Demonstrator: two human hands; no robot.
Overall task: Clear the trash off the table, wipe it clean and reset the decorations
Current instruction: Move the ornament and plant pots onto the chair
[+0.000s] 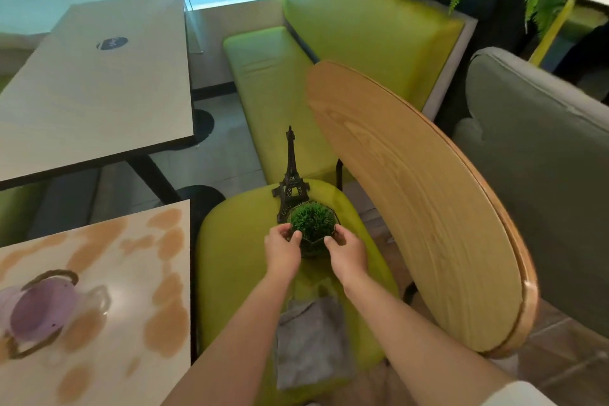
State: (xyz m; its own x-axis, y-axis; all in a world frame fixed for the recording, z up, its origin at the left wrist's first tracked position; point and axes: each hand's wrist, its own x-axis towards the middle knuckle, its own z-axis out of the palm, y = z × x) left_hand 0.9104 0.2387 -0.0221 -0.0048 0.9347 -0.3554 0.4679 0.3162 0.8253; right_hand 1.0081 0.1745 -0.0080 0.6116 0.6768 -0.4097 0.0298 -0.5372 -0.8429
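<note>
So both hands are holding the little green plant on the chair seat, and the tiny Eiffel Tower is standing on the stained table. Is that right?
Not quite. The Eiffel Tower model stands on the green chair seat, just behind the potted plant, not on the stained table. The head view shows this. The rest holds: the left hand and right hand hold the plant on the seat.

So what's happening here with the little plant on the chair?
A person's left hand and right hand grip a small potted plant on a green chair seat, beside an Eiffel Tower model. A grey cloth lies on the same seat. The table alongside carries brown stains and a purple-lidded container.
</note>
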